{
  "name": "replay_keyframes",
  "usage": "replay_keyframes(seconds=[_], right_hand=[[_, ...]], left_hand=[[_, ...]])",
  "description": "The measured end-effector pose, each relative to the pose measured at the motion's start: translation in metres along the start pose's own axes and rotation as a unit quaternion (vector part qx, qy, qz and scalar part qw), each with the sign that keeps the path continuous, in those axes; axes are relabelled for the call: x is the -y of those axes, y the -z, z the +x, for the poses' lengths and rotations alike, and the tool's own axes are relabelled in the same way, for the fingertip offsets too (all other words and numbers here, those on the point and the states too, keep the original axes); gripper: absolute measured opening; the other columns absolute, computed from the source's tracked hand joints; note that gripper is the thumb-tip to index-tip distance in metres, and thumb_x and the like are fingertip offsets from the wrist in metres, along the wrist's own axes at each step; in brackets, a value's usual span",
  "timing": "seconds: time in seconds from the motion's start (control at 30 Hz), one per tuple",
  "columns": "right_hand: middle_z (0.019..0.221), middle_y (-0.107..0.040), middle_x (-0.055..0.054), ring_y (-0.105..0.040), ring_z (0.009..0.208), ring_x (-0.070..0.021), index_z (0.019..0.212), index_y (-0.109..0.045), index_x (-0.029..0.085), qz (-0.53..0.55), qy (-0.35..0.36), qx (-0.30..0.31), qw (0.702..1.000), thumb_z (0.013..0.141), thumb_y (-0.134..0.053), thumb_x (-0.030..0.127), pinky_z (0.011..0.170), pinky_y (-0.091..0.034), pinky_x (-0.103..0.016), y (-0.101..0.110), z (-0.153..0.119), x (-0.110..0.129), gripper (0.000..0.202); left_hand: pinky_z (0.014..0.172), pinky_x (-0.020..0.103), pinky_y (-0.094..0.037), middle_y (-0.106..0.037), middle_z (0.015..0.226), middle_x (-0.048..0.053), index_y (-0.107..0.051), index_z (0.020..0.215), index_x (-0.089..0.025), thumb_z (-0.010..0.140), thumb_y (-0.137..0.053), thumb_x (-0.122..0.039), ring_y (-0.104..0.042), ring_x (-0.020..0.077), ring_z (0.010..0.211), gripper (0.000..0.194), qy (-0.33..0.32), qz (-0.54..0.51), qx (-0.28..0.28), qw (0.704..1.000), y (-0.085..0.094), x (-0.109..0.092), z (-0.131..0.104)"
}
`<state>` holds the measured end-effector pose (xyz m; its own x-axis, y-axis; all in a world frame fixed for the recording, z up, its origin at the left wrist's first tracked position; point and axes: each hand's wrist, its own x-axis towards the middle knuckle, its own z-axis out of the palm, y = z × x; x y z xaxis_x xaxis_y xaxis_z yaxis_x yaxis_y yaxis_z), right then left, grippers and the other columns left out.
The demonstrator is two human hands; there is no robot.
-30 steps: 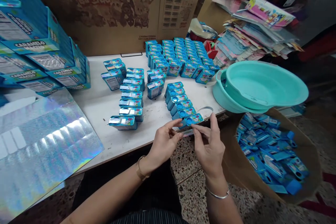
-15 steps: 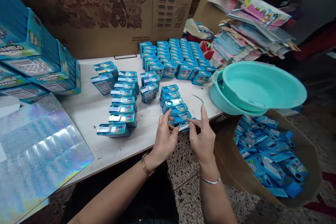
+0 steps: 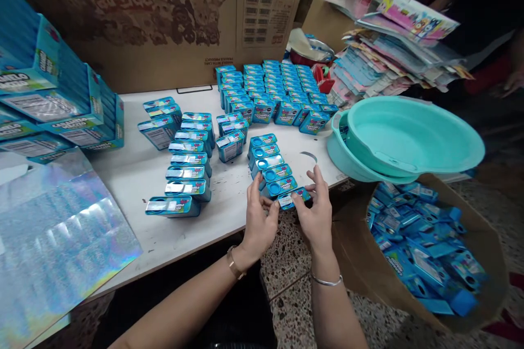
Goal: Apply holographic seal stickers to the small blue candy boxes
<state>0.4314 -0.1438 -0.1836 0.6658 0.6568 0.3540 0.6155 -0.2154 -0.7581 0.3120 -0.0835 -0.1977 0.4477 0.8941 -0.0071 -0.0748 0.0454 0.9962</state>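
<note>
Left hand [image 3: 262, 226] and right hand [image 3: 317, 218] flank nearest blue container [image 3: 303, 194], silvery strip [image 3: 285, 201] on top. Fingers [image 3: 254, 192] half-curled, touching it; can't tell if gripped.

Handled tin [image 3: 303, 194] part-hidden, silver sheet [image 3: 69, 245] cut off

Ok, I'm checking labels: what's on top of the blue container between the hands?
On the blue container, a pale strip lies at the left end. The right hand covers part of the top; what's under the strip is hidden.
</note>
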Motion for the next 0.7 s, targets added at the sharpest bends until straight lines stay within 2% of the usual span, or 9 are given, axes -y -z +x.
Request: replay_keyframes(seconds=[0.1,0.23,0.3,0.37,0.43,0.53,0.63,0.7], right_hand=[[0.137,-0.052,-0.011,-0.057,0.099,-0.0217,0.154,-0.035,0.03,0.004,-0.002,-0.007,1.0,0.086,-0.061,0.027,0.092,-0.052,-0.042,-0.001,0.001,0.0,0.073],[0.136,-0.05,-0.012,-0.058,0.098,-0.0208,0.151,-0.04,0.029,0.019,-0.007,-0.031,0.999,0.087,-0.057,0.024,0.093,-0.052,-0.042,-0.007,-0.001,-0.002,0.067],[0.135,-0.05,-0.012,-0.059,0.097,-0.0203,0.15,-0.043,0.028,0.03,-0.009,-0.049,0.998,0.089,-0.053,0.023,0.091,-0.053,-0.043,-0.01,-0.001,-0.003,0.062],[0.134,-0.05,-0.013,-0.059,0.098,-0.0203,0.148,-0.045,0.028,0.054,-0.015,-0.062,0.997,0.091,-0.052,0.025,0.089,-0.055,-0.042,-0.009,-0.001,-0.001,0.058],[0.134,-0.051,-0.012,-0.06,0.105,-0.0213,0.146,-0.049,0.028,0.077,-0.009,-0.082,0.994,0.092,-0.055,0.028,0.092,-0.054,-0.043,-0.001,-0.002,0.006,0.054],[0.136,-0.053,-0.01,-0.056,0.122,-0.0247,0.133,-0.061,0.029,0.092,0.026,-0.1,0.99,0.092,-0.061,0.03,0.105,-0.048,-0.047,0.021,-0.009,0.028,0.041],[0.134,-0.058,-0.008,-0.055,0.126,-0.0255,0.122,-0.068,0.03,0.121,0.021,-0.021,0.992,0.094,-0.061,0.03,0.105,-0.047,-0.044,0.042,-0.021,0.054,0.029],[0.13,-0.061,-0.007,-0.057,0.124,-0.0249,0.118,-0.069,0.03,0.143,0.0,0.044,0.989,0.095,-0.06,0.032,0.104,-0.048,-0.042,0.049,-0.03,0.067,0.025]], left_hand=[[0.075,0.03,-0.053,-0.039,0.151,0.013,-0.026,0.154,-0.032,0.091,-0.059,-0.022,-0.057,0.0113,0.076,0.072,-0.01,-0.019,-0.003,1.0,-0.002,0.011,0.001],[0.076,0.032,-0.054,-0.044,0.145,0.014,-0.025,0.155,-0.028,0.088,-0.058,-0.017,-0.055,0.0114,0.074,0.076,0.002,0.0,-0.014,1.0,-0.003,0.037,0.004],[0.076,0.033,-0.054,-0.043,0.143,0.015,-0.027,0.153,-0.025,0.084,-0.059,-0.014,-0.055,0.0116,0.074,0.077,0.003,0.024,-0.025,0.999,0.0,0.046,0.002],[0.075,0.032,-0.054,-0.043,0.142,0.016,-0.03,0.151,-0.024,0.083,-0.06,-0.016,-0.056,0.0124,0.077,0.075,-0.003,0.03,-0.031,0.999,0.007,0.047,-0.003],[0.075,0.031,-0.054,-0.044,0.14,0.015,-0.033,0.148,-0.025,0.085,-0.063,-0.021,-0.059,0.0137,0.084,0.071,-0.007,0.01,-0.039,0.999,0.018,0.036,-0.011],[0.077,0.029,-0.054,-0.052,0.135,0.013,-0.042,0.142,-0.025,0.087,-0.067,-0.034,-0.061,0.0153,0.091,0.061,0.002,-0.059,-0.027,0.998,0.037,0.007,-0.02],[0.078,0.03,-0.054,-0.061,0.125,0.013,-0.051,0.135,-0.021,0.084,-0.071,-0.048,-0.061,0.0175,0.093,0.061,0.03,-0.134,0.048,0.989,0.048,-0.02,-0.02],[0.077,0.031,-0.053,-0.061,0.126,0.014,-0.052,0.136,-0.021,0.079,-0.075,-0.055,-0.06,0.0196,0.096,0.071,0.046,-0.171,0.096,0.98,0.051,-0.032,-0.017]])
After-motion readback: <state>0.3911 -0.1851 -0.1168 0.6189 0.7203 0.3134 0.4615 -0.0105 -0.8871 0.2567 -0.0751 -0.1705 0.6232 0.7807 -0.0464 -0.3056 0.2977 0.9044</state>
